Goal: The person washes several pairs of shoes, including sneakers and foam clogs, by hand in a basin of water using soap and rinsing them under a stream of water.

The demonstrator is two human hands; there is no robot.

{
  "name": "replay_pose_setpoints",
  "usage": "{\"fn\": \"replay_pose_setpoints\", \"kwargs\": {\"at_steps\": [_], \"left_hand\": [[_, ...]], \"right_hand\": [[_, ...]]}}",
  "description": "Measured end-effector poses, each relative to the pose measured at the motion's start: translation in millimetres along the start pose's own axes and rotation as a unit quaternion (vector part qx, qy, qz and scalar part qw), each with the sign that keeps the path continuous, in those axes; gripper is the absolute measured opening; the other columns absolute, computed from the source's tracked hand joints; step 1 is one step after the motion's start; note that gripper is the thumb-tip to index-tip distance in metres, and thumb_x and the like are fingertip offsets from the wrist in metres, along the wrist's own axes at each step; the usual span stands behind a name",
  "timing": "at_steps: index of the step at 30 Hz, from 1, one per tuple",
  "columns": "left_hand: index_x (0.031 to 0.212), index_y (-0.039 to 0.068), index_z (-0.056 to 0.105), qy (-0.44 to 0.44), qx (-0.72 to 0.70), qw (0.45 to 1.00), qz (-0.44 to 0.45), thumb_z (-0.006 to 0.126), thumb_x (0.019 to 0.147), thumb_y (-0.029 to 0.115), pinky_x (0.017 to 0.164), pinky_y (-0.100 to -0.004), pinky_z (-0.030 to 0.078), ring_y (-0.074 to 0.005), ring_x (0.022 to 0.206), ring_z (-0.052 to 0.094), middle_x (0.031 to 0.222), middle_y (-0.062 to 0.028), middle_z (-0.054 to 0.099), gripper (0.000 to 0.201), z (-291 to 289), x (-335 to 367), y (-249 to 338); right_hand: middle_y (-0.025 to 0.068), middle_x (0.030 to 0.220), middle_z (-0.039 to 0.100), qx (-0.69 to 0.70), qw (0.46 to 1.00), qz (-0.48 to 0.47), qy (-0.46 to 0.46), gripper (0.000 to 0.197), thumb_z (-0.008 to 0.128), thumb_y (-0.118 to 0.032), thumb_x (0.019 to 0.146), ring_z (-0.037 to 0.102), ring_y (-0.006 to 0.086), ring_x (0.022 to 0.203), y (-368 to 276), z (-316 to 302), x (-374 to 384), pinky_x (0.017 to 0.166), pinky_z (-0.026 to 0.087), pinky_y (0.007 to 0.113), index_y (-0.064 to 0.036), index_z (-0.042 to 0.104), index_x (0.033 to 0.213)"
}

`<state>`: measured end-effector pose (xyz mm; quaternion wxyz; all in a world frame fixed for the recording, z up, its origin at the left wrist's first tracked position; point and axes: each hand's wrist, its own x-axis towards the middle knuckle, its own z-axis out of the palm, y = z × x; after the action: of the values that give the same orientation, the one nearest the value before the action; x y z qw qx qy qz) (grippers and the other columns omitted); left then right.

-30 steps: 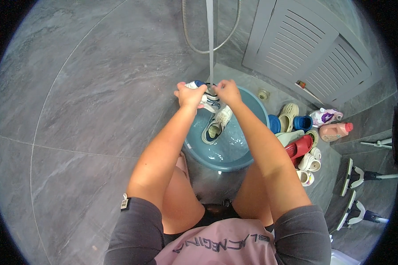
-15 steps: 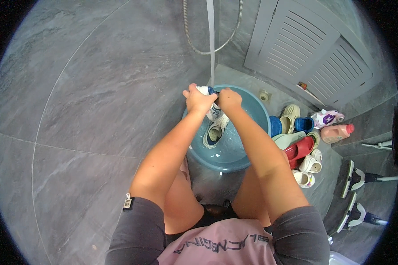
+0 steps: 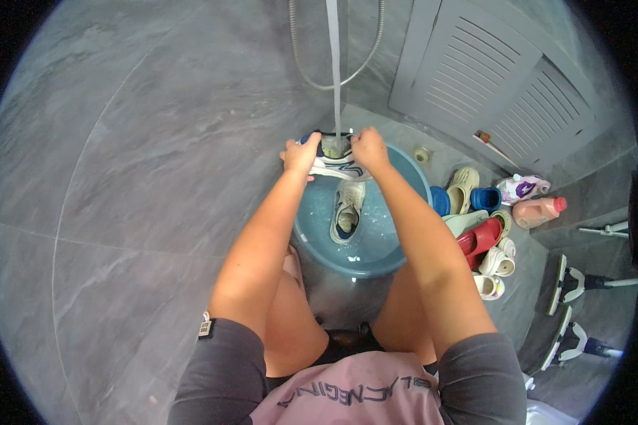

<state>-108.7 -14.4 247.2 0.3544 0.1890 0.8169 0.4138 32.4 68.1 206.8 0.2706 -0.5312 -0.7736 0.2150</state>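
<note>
Left grip (image 3: pixel 301 154) and right grip (image 3: pixel 368 149) clasp a shoe (image 3: pixel 339 168) from either side beneath running water (image 3: pixel 334 78) over the far part of a basin (image 3: pixel 365 272), its wet upper probably soft, slippery and weighty, best held near the stiffer sole.

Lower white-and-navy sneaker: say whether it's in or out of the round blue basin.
In: the sneaker lies within the basin, blue interior showing either side.

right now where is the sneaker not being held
In the head view, the loose sneaker lies in the blue basin, slightly left of its centre, just below the other sneaker, which the left hand and right hand hold.
</note>
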Motion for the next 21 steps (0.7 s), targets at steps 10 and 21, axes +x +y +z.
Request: {"fn": "replay_pose_setpoints", "kwargs": {"at_steps": [10,21], "left_hand": [[0.122,-0.002,0.046,-0.042,-0.021,0.999,-0.004,0.062,0.07,0.053,0.059,-0.0451,0.053,-0.0296,0.089,0.061,0.115,-0.0177,0.053,0.077,8,9,-5],[0.13,0.006,0.039,-0.221,-0.166,0.955,-0.109,0.042,0.082,0.054,0.089,-0.0609,0.039,-0.0373,0.111,0.051,0.126,-0.0165,0.048,0.068,6,18,-22]], "right_hand": [[0.0268,0.094,0.057,-0.01,1.0,-0.007,-0.009,0.025,0.054,-0.017,0.076,0.056,0.0409,0.088,5,-9,-2,0.083,0.045,0.045,0.0063,0.064,0.078],[0.0254,0.093,0.056,-0.04,0.994,-0.1,0.01,0.022,0.055,-0.015,0.079,0.057,0.0418,0.082,-14,-28,-5,0.077,0.046,0.047,0.0057,0.061,0.077]]}}
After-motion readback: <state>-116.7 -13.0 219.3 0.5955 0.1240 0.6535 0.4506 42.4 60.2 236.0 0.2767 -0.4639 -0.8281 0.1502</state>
